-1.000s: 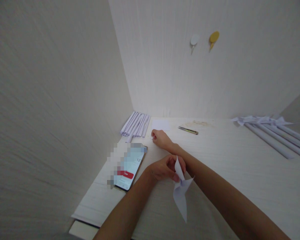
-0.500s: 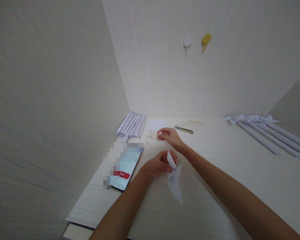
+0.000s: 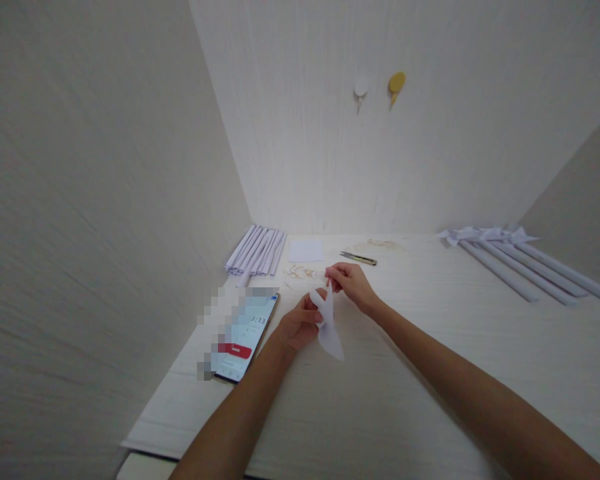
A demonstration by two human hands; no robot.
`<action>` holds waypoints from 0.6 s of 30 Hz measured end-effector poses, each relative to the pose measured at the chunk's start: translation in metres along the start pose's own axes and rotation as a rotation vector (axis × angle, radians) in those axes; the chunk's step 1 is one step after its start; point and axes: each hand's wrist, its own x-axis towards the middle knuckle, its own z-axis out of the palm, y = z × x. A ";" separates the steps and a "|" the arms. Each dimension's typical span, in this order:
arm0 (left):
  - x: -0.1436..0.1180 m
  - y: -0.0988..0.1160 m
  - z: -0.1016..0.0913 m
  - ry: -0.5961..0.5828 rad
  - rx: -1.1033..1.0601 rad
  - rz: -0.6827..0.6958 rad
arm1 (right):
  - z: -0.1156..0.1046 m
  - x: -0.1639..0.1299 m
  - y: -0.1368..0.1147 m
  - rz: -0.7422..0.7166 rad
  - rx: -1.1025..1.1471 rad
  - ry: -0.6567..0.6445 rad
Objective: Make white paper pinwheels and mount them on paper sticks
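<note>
Folded paper (image 3: 331, 337): A white, twisted piece with pointed ends sits between the two hands, held just above the desk (image 3: 405, 400), one end hanging toward the person, the other rising by the right fingertips.
Left hand (image 3: 303, 321): Closed in a pinch, thumb and fingers grip the folded paper near its narrow middle.
Right hand (image 3: 353, 283): Thumb and fingers bend toward one another at the paper's upper tip; whether they close on the paper, on something thin or on nothing cannot be told.
Tan loops (image 3: 300, 272): A small scatter of thin loops lies just beyond the left hand.
Flat sheet (image 3: 306, 251): White and four-sided, it rests behind the loops, near the back wall (image 3: 310, 167).
Snips (image 3: 359, 258): A small cutting tool lies beyond the right hand, blades pointing left.
Phone (image 3: 245, 340): It lies left of the left forearm, screen lit, partly blurred, showing a red bar.
Short paper rolls (image 3: 257, 250): They lie bunched at the back left.
Long paper tubes (image 3: 525, 270): Several stretch along the right, pointed paper pieces at their far ends.
Wall hooks: One white (image 3: 361, 88), one yellow (image 3: 397, 83), side by side above.
</note>
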 end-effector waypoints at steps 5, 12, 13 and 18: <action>-0.002 -0.002 0.000 -0.143 0.143 -0.129 | 0.001 -0.013 0.004 0.155 -0.049 -0.200; -0.003 -0.002 0.001 -0.075 0.141 -0.142 | 0.017 0.005 0.007 0.028 -0.019 0.049; -0.003 -0.001 0.003 -0.051 0.130 -0.126 | 0.014 0.004 0.006 0.016 -0.017 0.068; 0.006 0.002 0.009 0.149 0.093 0.034 | -0.018 -0.027 0.009 0.040 0.126 0.100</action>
